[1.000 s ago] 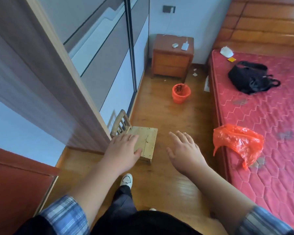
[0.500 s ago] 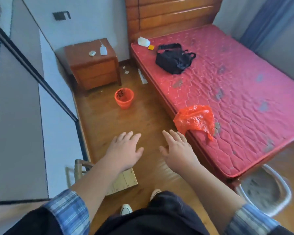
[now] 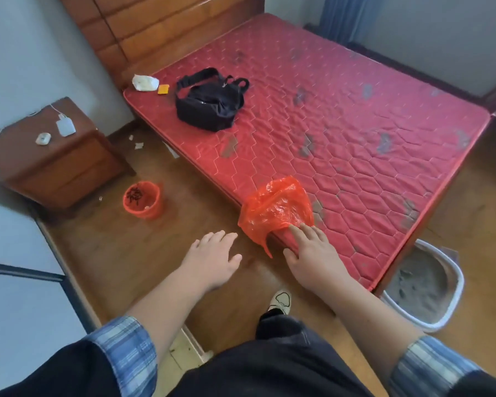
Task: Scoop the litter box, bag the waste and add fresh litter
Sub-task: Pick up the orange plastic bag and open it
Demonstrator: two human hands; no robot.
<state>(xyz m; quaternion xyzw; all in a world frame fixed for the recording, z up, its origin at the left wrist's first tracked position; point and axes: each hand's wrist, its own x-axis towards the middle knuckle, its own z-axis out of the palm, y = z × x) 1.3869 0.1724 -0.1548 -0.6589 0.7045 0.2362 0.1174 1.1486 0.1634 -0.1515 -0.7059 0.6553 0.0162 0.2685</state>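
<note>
A crumpled orange plastic bag (image 3: 272, 206) lies on the near edge of the red mattress (image 3: 341, 124), one corner hanging over the side. My right hand (image 3: 312, 256) reaches out with straight fingers, its fingertips touching the bag's lower edge. My left hand (image 3: 212, 260) hovers open above the wooden floor, a little left of the bag and holding nothing. A white litter box (image 3: 453, 308) filled with grey litter sits on the floor at the foot corner of the bed, partly tucked under the mattress corner.
An orange bucket (image 3: 143, 199) stands on the floor beside a wooden nightstand (image 3: 49, 164). A black bag (image 3: 209, 103), a white wrapper (image 3: 145, 82) and a small orange item lie on the mattress near the headboard. A wardrobe door runs along the left.
The view has swung right toward the bed and the litter box has come fully into sight. My right hand has moved forward to touch the orange bag; the left stays open over the floor.
</note>
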